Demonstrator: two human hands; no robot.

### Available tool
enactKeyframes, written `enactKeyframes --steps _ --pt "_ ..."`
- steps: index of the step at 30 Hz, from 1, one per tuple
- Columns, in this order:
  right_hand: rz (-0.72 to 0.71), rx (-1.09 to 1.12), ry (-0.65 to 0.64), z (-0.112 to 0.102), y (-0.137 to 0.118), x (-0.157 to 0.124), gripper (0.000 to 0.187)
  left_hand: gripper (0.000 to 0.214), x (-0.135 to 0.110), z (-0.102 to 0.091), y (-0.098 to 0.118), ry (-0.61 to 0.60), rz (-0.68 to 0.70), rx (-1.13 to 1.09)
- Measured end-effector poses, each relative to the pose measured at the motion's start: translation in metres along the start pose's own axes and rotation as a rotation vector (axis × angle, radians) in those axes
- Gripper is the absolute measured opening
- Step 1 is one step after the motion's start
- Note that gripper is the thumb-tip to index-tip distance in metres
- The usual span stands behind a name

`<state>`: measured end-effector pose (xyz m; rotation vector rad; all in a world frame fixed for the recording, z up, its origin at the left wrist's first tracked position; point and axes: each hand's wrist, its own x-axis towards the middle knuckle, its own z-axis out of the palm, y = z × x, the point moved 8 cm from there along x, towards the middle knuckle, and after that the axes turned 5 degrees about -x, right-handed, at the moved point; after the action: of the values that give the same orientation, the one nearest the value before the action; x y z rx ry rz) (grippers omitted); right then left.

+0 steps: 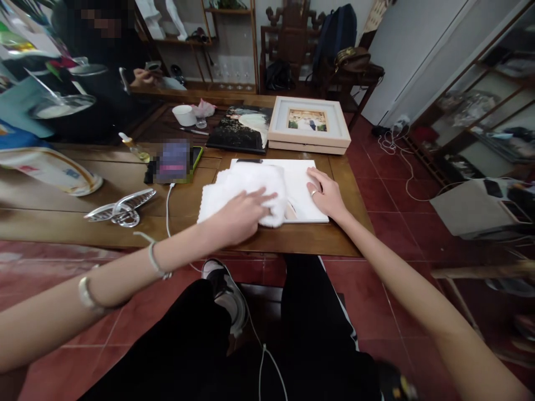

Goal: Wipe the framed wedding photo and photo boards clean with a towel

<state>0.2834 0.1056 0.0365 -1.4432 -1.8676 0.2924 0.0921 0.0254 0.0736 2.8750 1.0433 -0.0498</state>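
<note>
A white flat board or frame (301,184) lies on the wooden table (104,223) in front of me. My left hand (240,214) presses a white fluffy cloth (251,186) onto its left part, fingers curled over the cloth. My right hand (328,192), with a ring on one finger, lies flat and open on the board's right side. A small strip of picture shows at the board's lower edge between my hands.
Behind the board stand a white framed photo (308,129) and a dark picture (242,131). A phone (175,161) with a cable, a silver ornament (121,209), a small bottle (132,147) and a white cup (184,115) sit to the left. Another person sits at the far left.
</note>
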Motion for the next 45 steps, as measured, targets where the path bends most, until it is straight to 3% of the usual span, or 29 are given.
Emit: enactKeyframes --steps 4,7,10,14,18,22,29,32,35,41,43,45 --pt "0.004 0.005 0.005 -0.001 0.000 0.000 0.043 0.049 0.034 -0.012 -0.066 0.027 -0.108 -0.006" --pt "0.007 0.010 0.008 -0.001 0.001 -0.001 0.043 0.048 0.044 -0.011 -0.085 0.047 -0.125 0.022" --pt "0.008 0.008 0.008 0.000 0.002 0.000 0.043 0.050 0.037 -0.003 -0.064 0.043 -0.099 0.065" --pt "0.010 0.002 0.007 0.000 0.003 0.000 0.043 0.047 0.001 0.008 -0.004 0.038 -0.093 0.047" --pt "0.003 -0.007 -0.001 0.001 0.001 0.000 0.043 0.039 -0.031 0.013 0.043 0.032 0.025 0.003" --pt "-0.003 -0.007 -0.003 0.000 -0.002 0.000 0.043 0.042 -0.022 0.009 0.038 0.026 0.052 -0.042" --pt "0.010 -0.011 -0.001 0.000 0.000 0.000 0.043 0.052 0.063 -0.003 -0.024 0.023 -0.037 0.033" --pt "-0.001 -0.010 0.004 0.000 0.000 -0.001 0.043 0.052 0.084 0.000 -0.037 0.015 -0.066 0.094" --pt "0.002 -0.005 0.001 0.001 0.001 0.000 0.043 0.051 0.080 0.007 -0.018 0.009 -0.041 0.126" --pt "-0.026 -0.017 -0.004 0.001 0.000 0.001 0.044 0.039 0.026 0.010 0.064 0.023 0.091 0.114" --pt "-0.041 -0.012 -0.006 0.001 -0.001 0.001 0.044 0.038 0.018 0.007 0.073 0.027 0.135 0.115" --pt "-0.030 -0.006 -0.004 0.001 0.000 0.001 0.043 0.042 0.023 0.006 0.066 -0.008 0.131 0.096"
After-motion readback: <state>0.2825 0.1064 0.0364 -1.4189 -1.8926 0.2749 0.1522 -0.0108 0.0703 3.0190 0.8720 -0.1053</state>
